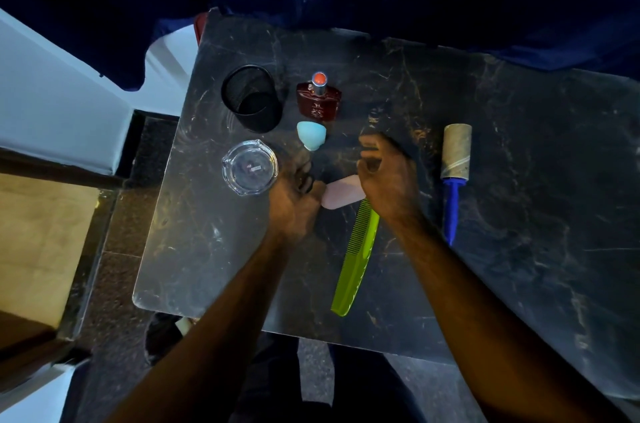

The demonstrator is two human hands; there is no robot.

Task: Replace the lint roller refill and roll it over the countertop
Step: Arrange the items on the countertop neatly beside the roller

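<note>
Okay, the lint roller [456,159] lies flat on the dark marbled countertop [540,214], no hand on it. Its roll [457,149] is a dull brown and points away from the person, and its blue handle [451,206] points back toward them.

Left of the lint roller, near it but apart, is the right hand [388,176]. It is raised above the surface with its fingers curled inward. The blur hides whether they hold anything, so I cannot tell.

Further left of the roller, the left hand [294,204] also has its fingers curled. It is blurred too, and I cannot tell its grip. Between the two hands a pale pink block [341,194] lies on the stone, partly under the right wrist.

A green comb [355,260] runs from beneath that wrist toward the near edge, roughly alongside the roller's handle.

On the far side of the hands from the roller sit a light blue sponge [311,135] and, beyond it, a dark red perfume bottle [318,100] standing upright.

Now the containers, farthest left of the roller. A black mesh cup [252,98] shows only its own dark floor inside. Nearer the person, a clear glass ashtray [249,168] shows a small pale scrap at its centre. I cannot tell whether that lies in the dish or under the glass.
</note>
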